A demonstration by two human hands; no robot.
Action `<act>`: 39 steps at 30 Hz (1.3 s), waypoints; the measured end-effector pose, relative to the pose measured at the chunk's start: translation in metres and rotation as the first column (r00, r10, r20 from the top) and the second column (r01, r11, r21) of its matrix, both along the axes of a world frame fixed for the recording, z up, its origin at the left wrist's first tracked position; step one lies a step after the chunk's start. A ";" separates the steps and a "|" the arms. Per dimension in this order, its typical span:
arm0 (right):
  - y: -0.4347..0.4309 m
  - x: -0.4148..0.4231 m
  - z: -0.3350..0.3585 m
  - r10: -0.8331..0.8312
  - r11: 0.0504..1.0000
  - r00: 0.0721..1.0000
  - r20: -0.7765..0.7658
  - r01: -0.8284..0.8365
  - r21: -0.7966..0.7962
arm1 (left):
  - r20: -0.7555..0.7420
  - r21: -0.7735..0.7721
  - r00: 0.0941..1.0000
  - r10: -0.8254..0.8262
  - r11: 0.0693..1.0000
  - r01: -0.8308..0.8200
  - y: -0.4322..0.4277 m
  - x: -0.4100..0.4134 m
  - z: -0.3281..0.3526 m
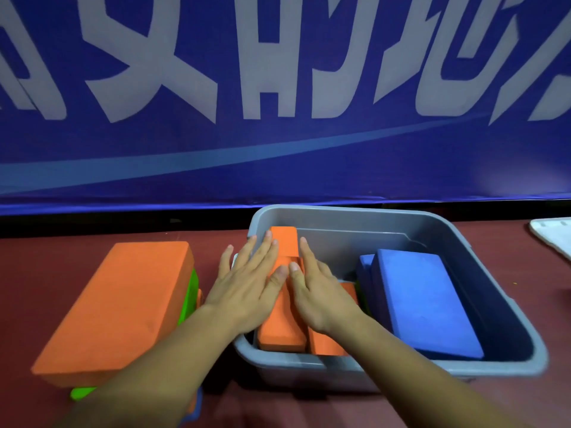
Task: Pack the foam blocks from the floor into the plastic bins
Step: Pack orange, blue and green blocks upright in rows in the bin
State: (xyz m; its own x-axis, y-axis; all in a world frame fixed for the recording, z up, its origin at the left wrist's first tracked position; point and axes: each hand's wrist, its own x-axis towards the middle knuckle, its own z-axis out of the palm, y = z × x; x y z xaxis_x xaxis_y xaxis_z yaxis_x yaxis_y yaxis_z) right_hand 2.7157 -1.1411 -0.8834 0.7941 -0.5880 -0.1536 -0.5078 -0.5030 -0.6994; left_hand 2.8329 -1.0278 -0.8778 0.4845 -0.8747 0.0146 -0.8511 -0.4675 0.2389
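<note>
A grey plastic bin point(509, 329) stands on the dark red floor. At its left side an orange foam block point(282, 325) lies tilted over the rim, with another orange block point(327, 344) beside it. My left hand point(250, 285) and my right hand point(315, 291) lie flat on these blocks with fingers straight, thumbs nearly touching. Blue foam blocks point(423, 301) lean in the bin's right half. Left of the bin a large orange block point(120, 307) tops a stack on a green block point(188, 298).
A blue banner point(278, 88) with big white characters rises right behind the bin. A white flat thing point(553, 236) shows at the right edge on the floor. Bare red floor point(550, 350) lies right of the bin.
</note>
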 end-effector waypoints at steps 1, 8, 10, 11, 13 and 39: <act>-0.003 0.000 0.001 -0.005 0.999 1.000 0.029 0.006 -0.033 | -0.014 -0.031 1.000 0.018 0.999 -0.019 -0.004 -0.002 0.003; 0.005 0.003 -0.021 0.110 0.992 0.994 0.008 -0.110 -0.069 | -0.039 0.025 0.997 -0.061 0.998 0.062 -0.002 -0.013 -0.011; 0.009 0.002 -0.026 0.072 0.996 0.997 -0.017 -0.073 -0.042 | -0.013 0.045 0.996 -0.092 0.995 0.092 -0.001 -0.009 -0.018; 0.010 0.001 -0.027 0.066 0.996 0.996 -0.053 -0.069 -0.050 | 0.008 0.067 0.995 -0.102 0.993 0.101 -0.001 -0.007 -0.022; 0.012 0.002 -0.030 0.075 0.993 0.991 -0.115 -0.085 -0.085 | 0.056 0.122 0.993 -0.101 0.988 0.093 -0.002 -0.006 -0.027; -0.015 0.006 -0.029 0.056 0.998 0.977 -0.204 -0.051 0.030 | -0.083 0.085 0.994 0.073 0.994 -0.066 -0.030 -0.015 -0.029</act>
State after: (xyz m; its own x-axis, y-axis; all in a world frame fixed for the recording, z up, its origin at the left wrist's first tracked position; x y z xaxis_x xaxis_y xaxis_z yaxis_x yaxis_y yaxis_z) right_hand 2.7220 -1.1559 -0.9123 0.7745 -0.5396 -0.3300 -0.6143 -0.5173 -0.5959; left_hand 2.8178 -1.0576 -0.9071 0.5409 -0.8351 -0.1003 -0.7937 -0.5462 0.2677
